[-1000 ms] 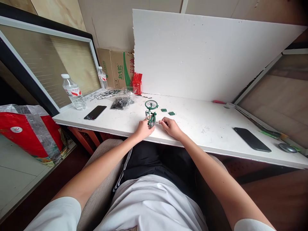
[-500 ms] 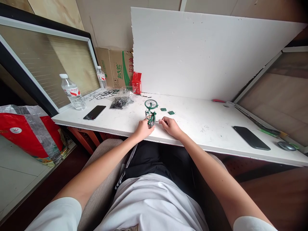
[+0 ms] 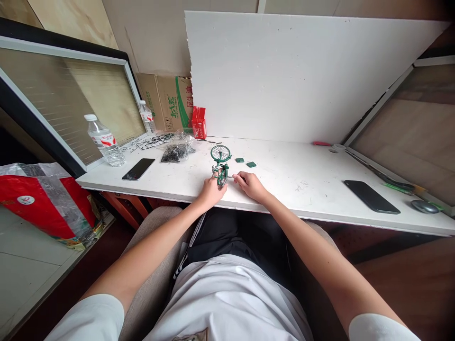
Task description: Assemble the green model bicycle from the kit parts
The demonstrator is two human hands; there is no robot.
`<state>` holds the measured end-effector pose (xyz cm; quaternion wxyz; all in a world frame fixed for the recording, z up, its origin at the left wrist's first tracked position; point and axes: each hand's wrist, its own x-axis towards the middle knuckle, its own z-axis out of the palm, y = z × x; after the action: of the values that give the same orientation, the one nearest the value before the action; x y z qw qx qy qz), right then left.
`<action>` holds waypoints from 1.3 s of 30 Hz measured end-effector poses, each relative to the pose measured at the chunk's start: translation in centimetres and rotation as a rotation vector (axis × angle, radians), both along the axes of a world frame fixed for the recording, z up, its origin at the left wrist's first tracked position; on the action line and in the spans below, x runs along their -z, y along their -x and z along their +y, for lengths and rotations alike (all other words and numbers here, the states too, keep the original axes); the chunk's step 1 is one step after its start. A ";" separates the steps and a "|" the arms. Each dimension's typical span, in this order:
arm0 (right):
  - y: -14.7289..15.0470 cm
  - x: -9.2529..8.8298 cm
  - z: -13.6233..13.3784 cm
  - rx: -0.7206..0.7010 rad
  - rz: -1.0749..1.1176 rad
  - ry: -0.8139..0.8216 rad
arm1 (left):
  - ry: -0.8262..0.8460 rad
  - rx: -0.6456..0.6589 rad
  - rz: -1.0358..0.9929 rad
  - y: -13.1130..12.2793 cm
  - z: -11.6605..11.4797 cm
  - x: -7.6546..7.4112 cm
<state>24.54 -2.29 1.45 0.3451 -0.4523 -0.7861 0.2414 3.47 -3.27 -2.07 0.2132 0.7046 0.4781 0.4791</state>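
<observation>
Left hand [image 3: 210,192] clasps one model bicycle [image 3: 224,172] by its near end. Right hand [image 3: 253,186] pinches one rod [image 3: 230,177]. Two green pieces [image 3: 251,165] lie farther.

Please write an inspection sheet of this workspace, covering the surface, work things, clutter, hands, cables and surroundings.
Surface: white table, faint marks on top.
Work things: small green bicycle in hand; two green pieces lying beyond the right hand.
Clutter: two water bottles, two phones, plastic bag with dark contents, red box.
Hands: left hand holds the bicycle; right hand pinches a thin rod, contact with the bicycle unclear.
Cables: nothing seen.
Surroundings: white board and cardboard box behind; red bag at left.
</observation>
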 end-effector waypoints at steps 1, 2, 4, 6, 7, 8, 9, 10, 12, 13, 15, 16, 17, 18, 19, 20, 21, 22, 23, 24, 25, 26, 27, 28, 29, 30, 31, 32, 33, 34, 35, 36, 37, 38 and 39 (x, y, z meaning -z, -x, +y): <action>0.0 0.0 -0.1 -0.001 -0.007 -0.021 | 0.001 0.003 -0.013 0.0 0.0 0.0; 0.0 0.0 -0.1 0.002 -0.018 -0.048 | 0.004 0.009 -0.030 0.0 0.1 0.0; 0.0 0.3 -0.1 -0.001 -0.038 -0.104 | 0.024 0.016 -0.067 0.0 0.2 0.1; -0.1 0.7 0.0 -0.029 -0.047 -0.145 | 0.057 0.019 -0.096 0.1 0.5 0.0; -0.2 0.9 0.0 -0.053 -0.047 -0.159 | 0.071 0.020 -0.109 0.2 0.6 0.0; -0.2 1.1 0.1 -0.075 -0.043 -0.172 | 0.081 0.022 -0.122 0.2 0.7 0.0; -0.3 1.2 0.2 -0.092 -0.041 -0.185 | 0.085 0.025 -0.134 0.3 0.8 -0.1; -0.3 1.3 0.2 -0.103 -0.041 -0.195 | 0.087 0.024 -0.144 0.3 0.8 -0.1; -0.3 1.4 0.2 -0.102 -0.047 -0.211 | 0.091 0.011 -0.154 0.4 0.9 -0.3; -0.3 1.4 0.2 -0.090 -0.053 -0.218 | 0.095 0.004 -0.157 0.5 0.9 -0.4; -0.2 1.3 0.1 -0.056 -0.071 -0.223 | 0.109 0.005 -0.158 0.7 0.9 -0.5; -0.2 1.2 0.1 -0.040 -0.078 -0.222 | 0.116 0.013 -0.160 0.7 0.9 -0.6; -0.2 1.1 0.0 -0.030 -0.084 -0.218 | 0.124 0.027 -0.163 0.8 0.9 -0.6; -0.2 1.0 0.0 -0.022 -0.087 -0.215 | 0.132 0.042 -0.167 0.9 0.9 -0.7; -0.2 1.0 0.0 -0.017 -0.088 -0.212 | 0.140 0.055 -0.174 0.9 0.8 -0.7; -0.2 0.9 -0.1 -0.012 -0.088 -0.211 | 0.145 0.066 -0.182 1.0 0.8 -0.8; -0.1 0.9 -0.1 -0.008 -0.088 -0.211 | 0.145 0.072 -0.190 1.0 0.7 -0.9; -0.1 0.9 -0.1 -0.002 -0.088 -0.212 | 0.145 0.077 -0.196 0.9 0.7 -0.9; -0.1 0.9 -0.1 0.003 -0.090 -0.213 | 0.144 0.080 -0.200 0.9 0.6 -1.0; -0.1 0.9 -0.1 0.008 -0.092 -0.214 | 0.147 0.082 -0.204 0.8 0.6 -1.0; -0.1 0.9 0.0 0.012 -0.095 -0.213 | 0.155 0.086 -0.209 0.8 0.6 -1.1; -0.1 0.9 0.0 0.015 -0.098 -0.211 | 0.164 0.089 -0.215 0.7 0.6 -1.1; -0.1 0.9 0.0 0.019 -0.100 -0.207 | 0.171 0.093 -0.219 0.7 0.6 -1.0; -0.1 0.9 0.0 0.023 -0.103 -0.201 | 0.174 0.095 -0.221 0.7 0.7 -1.0; -0.1 0.8 0.1 0.028 -0.106 -0.194 | 0.172 0.095 -0.220 0.7 0.7 -0.9; -0.1 0.8 0.1 0.035 -0.108 -0.186 | 0.168 0.094 -0.214 0.7 0.8 -0.9; -0.2 0.7 0.2 0.042 -0.109 -0.178 | 0.164 0.091 -0.207 0.7 0.8 -0.8; -0.2 0.7 0.2 0.047 -0.108 -0.172 | 0.163 0.089 -0.199 0.7 0.9 -0.8; -0.2 0.6 0.3 0.048 -0.107 -0.168 | 0.164 0.093 -0.194 0.7 0.9 -0.8; -0.2 0.6 0.4 0.046 -0.109 -0.165 | 0.166 0.098 -0.189 0.7 0.9 -0.8; -0.1 0.6 0.5 0.045 -0.117 -0.166 | 0.169 0.101 -0.184 0.7 1.0 -0.9; -0.1 0.6 0.5 0.044 -0.128 -0.169 | 0.173 0.102 -0.179 0.6 1.0 -1.0; 0.0 0.5 0.6 0.048 -0.139 -0.172 | 0.178 0.099 -0.176 0.6 1.1 -1.0; 0.0 0.5 0.7 0.053 -0.149 -0.175 | 0.183 0.097 -0.175 0.6 1.2 -1.1; 0.1 0.5 0.7 0.060 -0.152 -0.174 | 0.186 0.096 -0.175 0.5 1.3 -1.2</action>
<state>24.48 -1.57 0.96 0.3297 -0.4609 -0.8141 0.1269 2.95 -1.98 -0.92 0.3412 0.6593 0.4659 0.4815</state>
